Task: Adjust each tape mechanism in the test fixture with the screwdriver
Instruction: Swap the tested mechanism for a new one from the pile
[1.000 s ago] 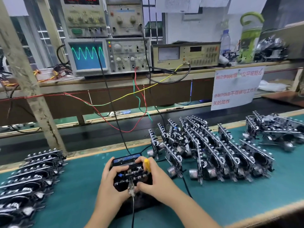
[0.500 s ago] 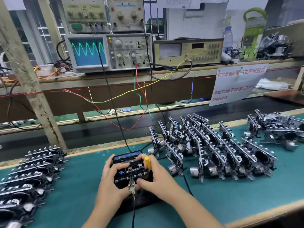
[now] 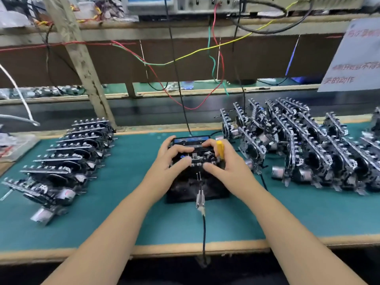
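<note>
Tape mechanism (image 3: 197,156) sits in the black test fixture (image 3: 197,186) at the middle of the green mat (image 3: 246,219), a bare strip between it and the near wooden edge. Left hand (image 3: 174,156) curls over the mechanism's left side; right hand (image 3: 224,161) grips it too — the yellow screwdriver (image 3: 220,149) tucked in its fingers. Stacked mechanisms (image 3: 67,161) crowd left, more (image 3: 308,147) right.
</note>
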`<action>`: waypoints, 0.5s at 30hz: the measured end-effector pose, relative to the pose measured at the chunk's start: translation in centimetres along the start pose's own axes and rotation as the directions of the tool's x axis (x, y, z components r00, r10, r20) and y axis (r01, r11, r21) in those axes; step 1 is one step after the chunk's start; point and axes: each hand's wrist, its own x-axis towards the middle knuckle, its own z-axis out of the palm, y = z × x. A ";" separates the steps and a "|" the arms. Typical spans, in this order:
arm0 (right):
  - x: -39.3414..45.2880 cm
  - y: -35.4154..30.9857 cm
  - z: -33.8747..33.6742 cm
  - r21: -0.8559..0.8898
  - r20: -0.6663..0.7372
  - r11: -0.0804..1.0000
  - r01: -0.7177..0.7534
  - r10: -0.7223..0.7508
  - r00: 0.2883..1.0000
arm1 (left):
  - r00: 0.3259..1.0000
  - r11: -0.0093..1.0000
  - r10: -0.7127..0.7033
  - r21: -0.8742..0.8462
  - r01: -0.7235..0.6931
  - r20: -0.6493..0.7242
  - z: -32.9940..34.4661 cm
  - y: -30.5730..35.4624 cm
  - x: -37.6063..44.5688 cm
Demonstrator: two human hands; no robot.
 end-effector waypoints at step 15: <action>-1.3 -1.2 0.1 -0.195 -0.101 0.980 0.027 -0.047 0.994 | 0.962 0.686 0.205 0.674 -0.273 0.181 -3.7 6.0 7.0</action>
